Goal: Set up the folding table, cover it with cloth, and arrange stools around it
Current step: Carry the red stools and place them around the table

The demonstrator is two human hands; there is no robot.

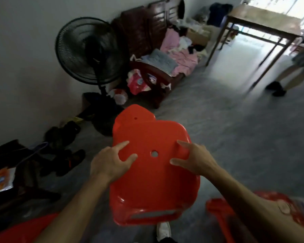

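Observation:
A red plastic stool (153, 174) with a round hole in its seat fills the middle of the view, close in front of me. My left hand (109, 163) grips the seat's left edge, thumb and forefinger spread on top. My right hand (195, 160) grips the right edge the same way. A second red stool's seat (135, 114) shows just behind the first; whether the two touch I cannot tell. A wooden table (263, 23) stands at the far right by a bright doorway. No cloth lies on it.
A black standing fan (88, 50) and a wooden bench piled with clothes (167, 62) line the left wall. Shoes (65, 137) lie on the floor at left. Another person's legs (288, 76) stand at right. Red items (223, 214) sit by my right arm.

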